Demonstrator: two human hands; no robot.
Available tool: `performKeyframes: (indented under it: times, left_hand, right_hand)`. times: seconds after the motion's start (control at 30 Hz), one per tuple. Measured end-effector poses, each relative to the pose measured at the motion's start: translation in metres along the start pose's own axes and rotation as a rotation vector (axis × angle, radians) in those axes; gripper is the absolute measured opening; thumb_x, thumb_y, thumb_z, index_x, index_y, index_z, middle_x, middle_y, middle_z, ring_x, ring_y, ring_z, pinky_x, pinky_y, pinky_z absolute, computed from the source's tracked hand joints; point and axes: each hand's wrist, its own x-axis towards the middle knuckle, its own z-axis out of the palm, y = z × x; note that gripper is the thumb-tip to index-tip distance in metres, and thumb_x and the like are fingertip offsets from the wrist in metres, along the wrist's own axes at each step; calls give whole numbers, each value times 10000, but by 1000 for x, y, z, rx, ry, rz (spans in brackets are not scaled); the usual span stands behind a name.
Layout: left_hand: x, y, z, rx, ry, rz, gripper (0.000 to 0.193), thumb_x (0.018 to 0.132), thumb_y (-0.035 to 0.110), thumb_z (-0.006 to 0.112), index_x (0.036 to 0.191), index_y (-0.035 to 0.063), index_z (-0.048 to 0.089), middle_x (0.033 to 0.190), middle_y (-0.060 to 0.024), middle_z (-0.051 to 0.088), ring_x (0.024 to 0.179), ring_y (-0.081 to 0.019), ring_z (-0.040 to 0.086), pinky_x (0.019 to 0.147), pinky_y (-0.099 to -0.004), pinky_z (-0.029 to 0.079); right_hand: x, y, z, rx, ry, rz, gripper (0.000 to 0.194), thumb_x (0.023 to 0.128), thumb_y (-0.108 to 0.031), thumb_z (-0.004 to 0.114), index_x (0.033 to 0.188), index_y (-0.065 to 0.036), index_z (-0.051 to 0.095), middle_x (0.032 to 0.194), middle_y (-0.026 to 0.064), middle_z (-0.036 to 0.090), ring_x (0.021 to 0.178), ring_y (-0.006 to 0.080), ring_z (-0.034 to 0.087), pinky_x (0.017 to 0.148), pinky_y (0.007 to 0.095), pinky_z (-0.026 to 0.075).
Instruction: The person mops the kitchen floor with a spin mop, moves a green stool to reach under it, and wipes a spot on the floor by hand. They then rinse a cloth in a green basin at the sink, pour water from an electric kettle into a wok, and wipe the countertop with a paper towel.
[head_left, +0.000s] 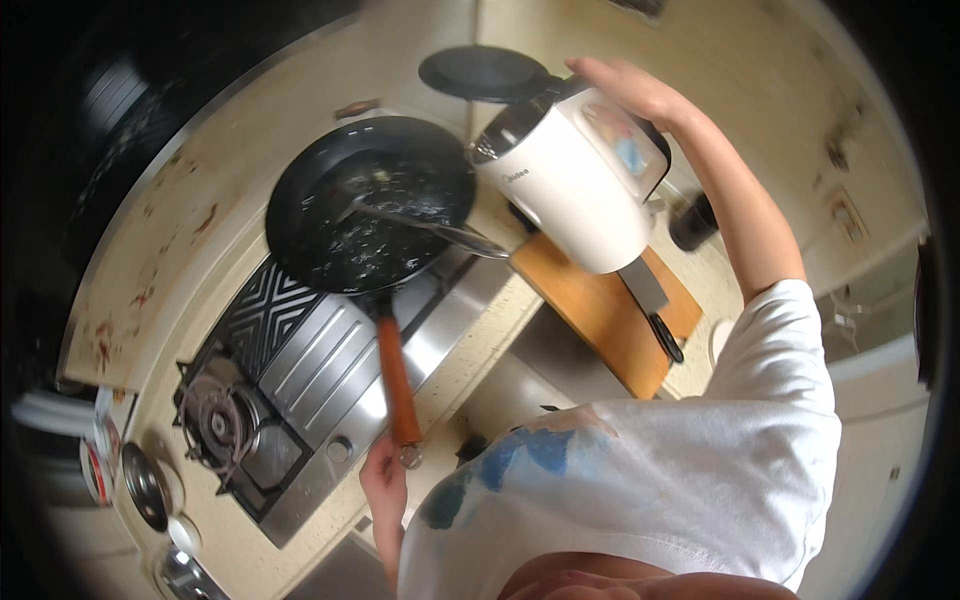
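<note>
My right hand (626, 90) grips the top of a white Midea electric kettle (577, 180). The kettle is tilted with its mouth towards the wok, and its round black lid (484, 73) hangs open. Below the kettle's mouth sits a black wok (300, 202) on the stove, holding clear, rippling liquid (367, 240). A metal utensil (450, 234) leans in the wok, its handle across the rim. My left hand (384, 476) is beside the end of the wok's wooden handle (397, 382), at the stove's front edge. Whether it touches the handle is hard to tell.
A wooden cutting board (570, 322) lies right of the stove, bearing a cleaver (649, 296). On the left is a second gas burner (221, 424), with a control knob (339, 449) nearby. A dark pot lid (145, 486) stands at the counter's left end.
</note>
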Motion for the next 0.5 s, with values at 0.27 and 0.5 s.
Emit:
performKeyframes:
  times: [0.27, 0.5]
  left_hand:
    - [9, 2, 28, 236, -183, -98, 142, 882, 78, 569, 1011, 20, 584, 930, -77, 629, 855, -155, 594, 782, -273, 466]
    - [20, -5, 65, 404, -455, -40, 157, 840, 51, 613, 997, 41, 606, 904, -87, 650, 829, -159, 609, 752, -293, 476]
  right_hand:
    - [-195, 119, -62, 708, 435, 226, 505, 917, -522, 401, 653, -91, 421, 463, 4, 392, 353, 86, 345, 389, 253, 334]
    - [-365, 191, -105, 796, 973, 266, 447, 917, -493, 425, 696, -106, 461, 487, -5, 403, 373, 73, 328, 392, 220, 296]
